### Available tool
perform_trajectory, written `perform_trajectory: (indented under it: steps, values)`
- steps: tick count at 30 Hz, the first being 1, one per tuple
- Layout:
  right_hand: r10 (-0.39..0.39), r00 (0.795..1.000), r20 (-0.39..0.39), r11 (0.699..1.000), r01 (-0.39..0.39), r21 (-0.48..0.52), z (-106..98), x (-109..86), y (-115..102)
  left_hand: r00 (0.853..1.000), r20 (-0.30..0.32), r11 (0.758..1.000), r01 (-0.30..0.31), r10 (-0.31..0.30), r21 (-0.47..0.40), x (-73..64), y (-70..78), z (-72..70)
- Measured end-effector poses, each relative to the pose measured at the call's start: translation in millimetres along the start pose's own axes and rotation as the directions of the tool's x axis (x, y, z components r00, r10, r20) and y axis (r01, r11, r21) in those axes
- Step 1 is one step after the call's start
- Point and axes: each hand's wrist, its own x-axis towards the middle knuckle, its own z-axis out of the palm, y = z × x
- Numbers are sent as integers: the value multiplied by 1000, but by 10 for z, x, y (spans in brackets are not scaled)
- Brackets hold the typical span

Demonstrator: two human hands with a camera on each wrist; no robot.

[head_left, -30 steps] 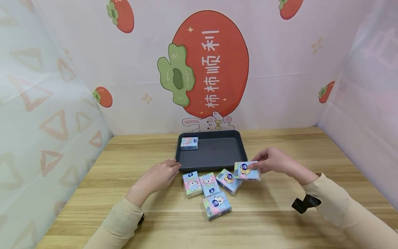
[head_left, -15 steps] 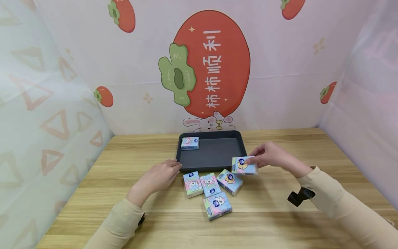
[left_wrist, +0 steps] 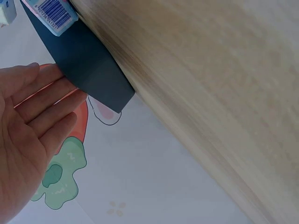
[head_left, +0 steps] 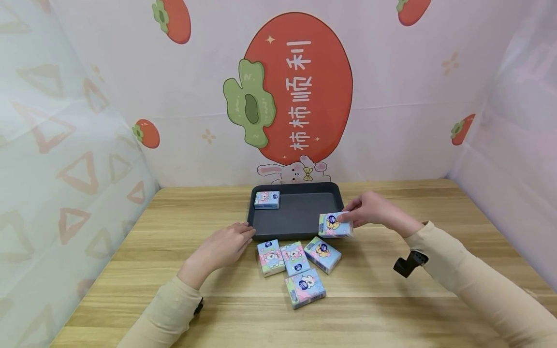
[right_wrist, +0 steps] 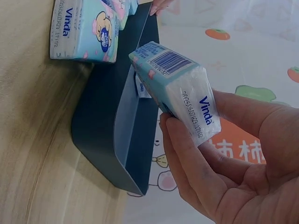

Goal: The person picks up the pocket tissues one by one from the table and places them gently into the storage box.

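My right hand (head_left: 373,210) pinches a pack of tissues (head_left: 334,225) by its right end, thumb on one side and fingers on the other. In the head view the pack overlaps the front right part of the dark grey tray (head_left: 300,212). The right wrist view shows the Vinda print on the pack's clear end (right_wrist: 198,109). My left hand (head_left: 224,246) has its straight fingers at the tray's front left corner and holds nothing. Inside the tray, at the back left, lies another tissue pack (head_left: 267,200).
Several tissue packs lie on the wooden table (head_left: 183,217) before the tray: a left one (head_left: 271,258), a middle one (head_left: 295,258), a right one (head_left: 323,254) and a front one (head_left: 305,288). Behind stands a printed wall cloth (head_left: 196,87).
My right hand has carried its tissue pack left and away from me, from beside the tray's front right corner to over the tray's edge. The left hand stays at the tray's corner.
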Motion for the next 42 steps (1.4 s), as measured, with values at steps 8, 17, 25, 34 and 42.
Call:
perform_trajectory:
  steps: [8, 17, 25, 34, 42]
  values:
    - [27, 1000, 8, 999, -27, -35, 11, 135, -29, 1000, -7, 1000, -2, 2, 1, 0, 3, -2]
    - [33, 999, 25, 999, -33, -30, 25, 261, -40, 1000, -7, 1000, 0, 0, 2, -1, -6, 12]
    - [45, 999, 28, 999, -45, -24, 61, 371, -84, 1000, -12, 1000, -4, 4, -6, 4, -4, 13]
    - [51, 999, 13, 998, -50, -32, 88, 483, -141, 1000, -8, 1000, -3, 3, -2, 5, 1, -8]
    - [56, 998, 18, 998, -55, -26, 101, 586, -190, 1000, 9, 1000, 4, -4, -2, 5, 10, -16]
